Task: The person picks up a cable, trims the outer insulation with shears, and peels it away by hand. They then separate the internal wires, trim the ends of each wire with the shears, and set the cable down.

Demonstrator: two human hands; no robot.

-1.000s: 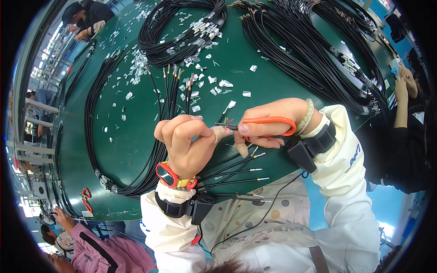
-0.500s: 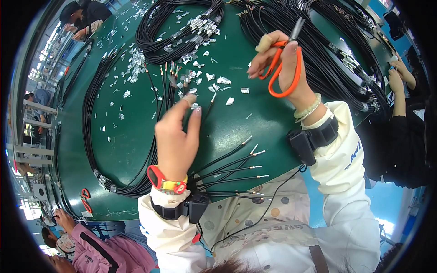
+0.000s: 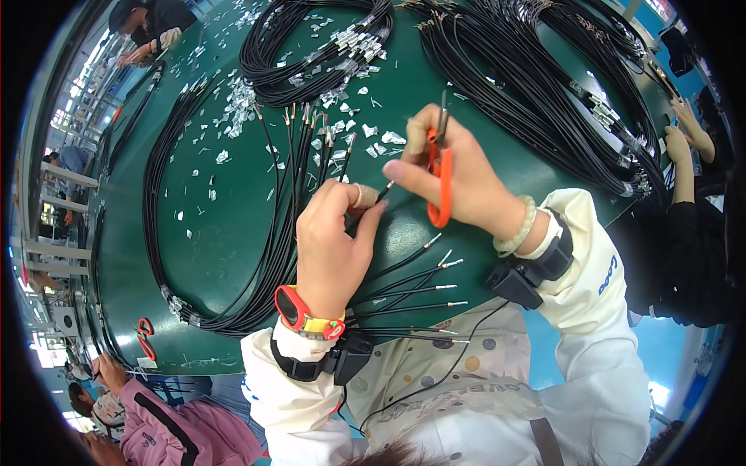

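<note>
Above a green surface [image 3: 214,260], inward of its near edge, the left hand [image 3: 330,237] has its grip closed on a black cable [image 3: 387,188] near the tip; the right hand [image 3: 466,182], gripping orange-handled scissors [image 3: 444,186], is just beside that tip. Other cables [image 3: 412,306] fan out along the near edge.
</note>
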